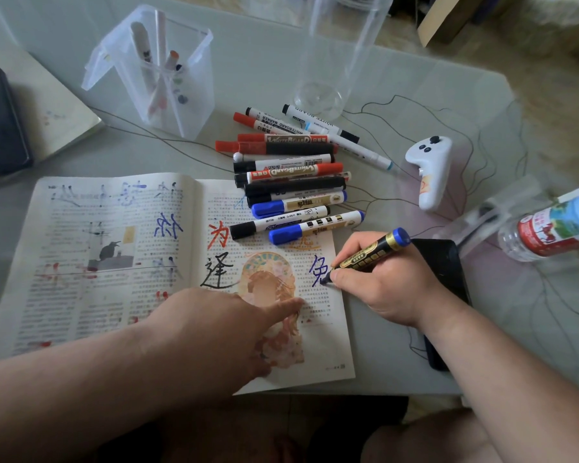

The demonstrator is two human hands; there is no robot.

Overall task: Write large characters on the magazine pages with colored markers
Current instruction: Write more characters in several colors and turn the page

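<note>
Open printed magazine [114,262], lying flat across the lower left and centre of the frame, its pages bearing large blue, red and black characters. Right hand [391,282], centre right, is grasping a black-and-gold marker with a blue end [370,253], its tip touching the right page at a blue character [318,269]. Left hand [228,325], fingers extended, is pressing down on the lower right page; a heap of red, black and blue whiteboard markers [291,182] is lying above it, overlapping the page's top edge.

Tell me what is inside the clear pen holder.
A few white-barrelled pens stand inside the clear pen holder, one with an orange tip. Its frosted walls blur their lower ends, so the exact count is unclear.
</note>
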